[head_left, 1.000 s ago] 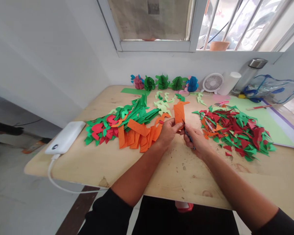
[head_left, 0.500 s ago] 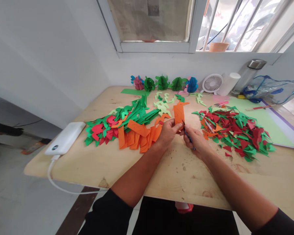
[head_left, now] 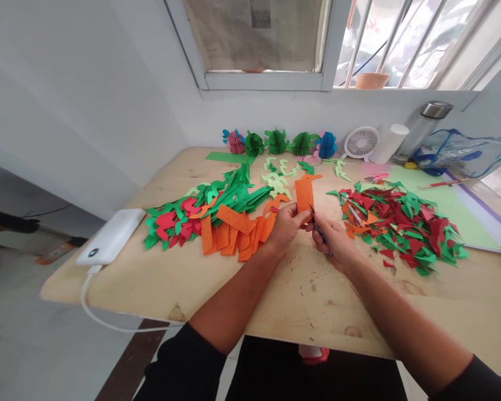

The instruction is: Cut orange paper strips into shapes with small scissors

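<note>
Between thumb and fingers, my left hand (head_left: 288,225) pinches the lower end of an orange paper strip (head_left: 304,194), which stands up with a partly cut, curling top. My right hand (head_left: 333,239) is closed round dark-handled scissors (head_left: 322,233), their blades at the strip's lower right edge. How far the blades are apart cannot be made out. Left of my left hand lies a fanned pile of orange paper strips (head_left: 234,236). Green folded strips (head_left: 244,197) and red cut pieces (head_left: 167,223) lie beyond it.
A heap of red, green and orange scraps (head_left: 404,223) covers the table's right side. A white power bank (head_left: 111,236) with a cable sits at the left edge. Paper honeycomb figures (head_left: 277,142), a small fan (head_left: 362,143) and a bottle (head_left: 423,131) line the wall.
Almost nothing differs. Both hands, the orange strip and the scissors keep their places, apart from a very slight shift of the view.
</note>
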Action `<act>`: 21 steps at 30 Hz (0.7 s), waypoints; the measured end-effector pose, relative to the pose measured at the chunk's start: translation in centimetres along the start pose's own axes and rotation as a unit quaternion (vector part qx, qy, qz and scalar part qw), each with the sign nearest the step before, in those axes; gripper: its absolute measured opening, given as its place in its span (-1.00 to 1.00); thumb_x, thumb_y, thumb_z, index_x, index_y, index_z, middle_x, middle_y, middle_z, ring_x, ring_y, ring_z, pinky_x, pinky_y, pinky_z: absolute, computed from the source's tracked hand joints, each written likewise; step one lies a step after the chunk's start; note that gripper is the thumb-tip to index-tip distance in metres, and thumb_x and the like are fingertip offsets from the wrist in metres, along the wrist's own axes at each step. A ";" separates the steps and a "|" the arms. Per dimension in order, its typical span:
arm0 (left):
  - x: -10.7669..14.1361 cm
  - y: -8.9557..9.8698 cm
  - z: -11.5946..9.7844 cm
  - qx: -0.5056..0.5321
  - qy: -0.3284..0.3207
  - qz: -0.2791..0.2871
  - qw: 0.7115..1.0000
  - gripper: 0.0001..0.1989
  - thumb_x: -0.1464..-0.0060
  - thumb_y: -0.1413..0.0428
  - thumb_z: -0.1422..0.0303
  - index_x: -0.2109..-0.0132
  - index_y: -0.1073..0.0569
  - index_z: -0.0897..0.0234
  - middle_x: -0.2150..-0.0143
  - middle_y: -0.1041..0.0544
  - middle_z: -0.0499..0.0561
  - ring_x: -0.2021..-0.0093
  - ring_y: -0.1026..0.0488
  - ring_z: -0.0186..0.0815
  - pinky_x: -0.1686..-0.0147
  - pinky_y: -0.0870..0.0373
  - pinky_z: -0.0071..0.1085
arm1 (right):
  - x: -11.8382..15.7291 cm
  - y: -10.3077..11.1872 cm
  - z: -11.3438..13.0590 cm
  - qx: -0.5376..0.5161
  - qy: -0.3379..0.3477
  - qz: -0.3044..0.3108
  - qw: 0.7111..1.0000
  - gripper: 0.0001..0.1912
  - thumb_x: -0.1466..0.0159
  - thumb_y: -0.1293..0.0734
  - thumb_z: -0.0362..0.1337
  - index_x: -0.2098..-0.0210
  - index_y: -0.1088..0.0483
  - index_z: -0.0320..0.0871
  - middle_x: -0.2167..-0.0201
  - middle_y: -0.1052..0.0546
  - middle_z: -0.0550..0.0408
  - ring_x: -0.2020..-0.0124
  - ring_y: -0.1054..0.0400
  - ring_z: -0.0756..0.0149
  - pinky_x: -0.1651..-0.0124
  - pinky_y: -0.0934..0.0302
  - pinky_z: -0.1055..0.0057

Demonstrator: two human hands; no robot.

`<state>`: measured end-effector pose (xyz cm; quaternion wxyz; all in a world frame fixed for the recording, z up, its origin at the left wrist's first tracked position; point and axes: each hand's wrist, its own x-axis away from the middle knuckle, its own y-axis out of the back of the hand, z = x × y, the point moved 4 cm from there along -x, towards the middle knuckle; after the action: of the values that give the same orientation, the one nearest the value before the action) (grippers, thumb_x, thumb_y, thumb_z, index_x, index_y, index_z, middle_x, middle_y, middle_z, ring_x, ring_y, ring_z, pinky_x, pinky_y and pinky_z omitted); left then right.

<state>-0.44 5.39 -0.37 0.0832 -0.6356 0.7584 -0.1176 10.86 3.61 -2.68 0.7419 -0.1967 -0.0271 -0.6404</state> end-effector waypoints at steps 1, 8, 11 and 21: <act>0.0 0.0 0.0 0.001 -0.001 0.001 1.000 -0.83 0.10 -0.15 0.30 0.45 -0.41 0.34 0.55 -0.39 -0.06 0.57 -0.28 -0.47 0.45 -0.28 -0.44 | 0.0 0.0 0.0 -0.001 0.001 0.000 1.000 -0.49 -0.02 -0.40 0.18 0.51 -0.37 -0.19 0.76 -0.16 0.31 0.74 0.14 0.59 0.72 0.33 0.56; 0.0 0.0 0.0 0.002 0.004 -0.001 1.000 -0.84 0.09 -0.15 0.31 0.43 -0.43 0.35 0.53 -0.41 -0.05 0.56 -0.29 -0.47 0.44 -0.29 -0.44 | 0.0 0.0 0.0 -0.011 0.004 0.003 1.000 -0.50 -0.03 -0.41 0.17 0.50 -0.39 -0.20 0.75 -0.16 0.31 0.74 0.14 0.59 0.71 0.32 0.57; 0.0 0.1 0.0 0.003 0.003 -0.003 1.000 -0.83 0.09 -0.16 0.30 0.43 -0.43 0.35 0.53 -0.41 -0.05 0.56 -0.29 -0.47 0.44 -0.28 -0.44 | 0.0 0.0 0.0 -0.014 0.004 0.001 1.000 -0.49 -0.02 -0.42 0.17 0.51 -0.39 -0.20 0.75 -0.16 0.31 0.74 0.14 0.60 0.71 0.32 0.58; 0.1 0.0 -0.1 0.002 0.000 -0.005 1.000 -0.82 0.12 -0.17 0.29 0.43 -0.42 0.35 0.53 -0.40 -0.06 0.55 -0.28 -0.47 0.44 -0.28 -0.44 | 0.0 0.0 0.0 0.000 0.003 -0.002 1.000 -0.48 0.00 -0.41 0.19 0.49 -0.38 -0.20 0.75 -0.17 0.31 0.74 0.13 0.59 0.72 0.31 0.58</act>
<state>-0.48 5.31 -0.22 0.0837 -0.6393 0.7550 -0.1193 10.86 3.63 -2.69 0.7405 -0.1946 -0.0257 -0.6427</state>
